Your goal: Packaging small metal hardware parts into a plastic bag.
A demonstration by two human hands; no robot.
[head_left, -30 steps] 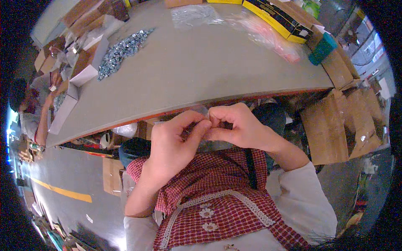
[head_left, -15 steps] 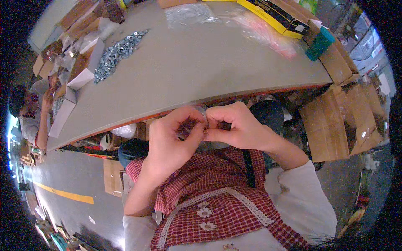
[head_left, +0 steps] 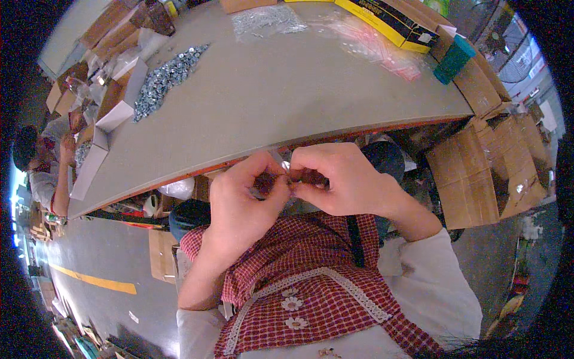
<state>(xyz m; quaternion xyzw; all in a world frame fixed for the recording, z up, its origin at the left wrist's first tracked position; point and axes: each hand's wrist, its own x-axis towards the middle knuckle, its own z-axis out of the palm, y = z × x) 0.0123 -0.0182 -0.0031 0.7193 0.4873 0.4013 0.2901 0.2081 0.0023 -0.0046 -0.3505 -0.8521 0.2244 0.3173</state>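
Note:
My left hand (head_left: 242,200) and my right hand (head_left: 344,179) meet fingertip to fingertip just below the front edge of the grey table (head_left: 269,102), above my red checked apron. Between the fingertips both hands pinch a small clear bag (head_left: 286,169). Most of it is hidden by my fingers, and I cannot tell what is inside it.
On the table lie a pile of metal nuts (head_left: 167,78), clear bags of small metal parts (head_left: 266,18), pinkish clear bags (head_left: 373,46), a yellow-and-black box (head_left: 388,21) and a teal box (head_left: 452,58). White cartons (head_left: 113,113) line the left edge. Cardboard boxes (head_left: 478,173) stand on the floor at the right. Another person (head_left: 42,173) sits far left.
My hands stay pressed together on the small bag. The fingers have shifted slightly and the hands sit a little lower under the table edge.

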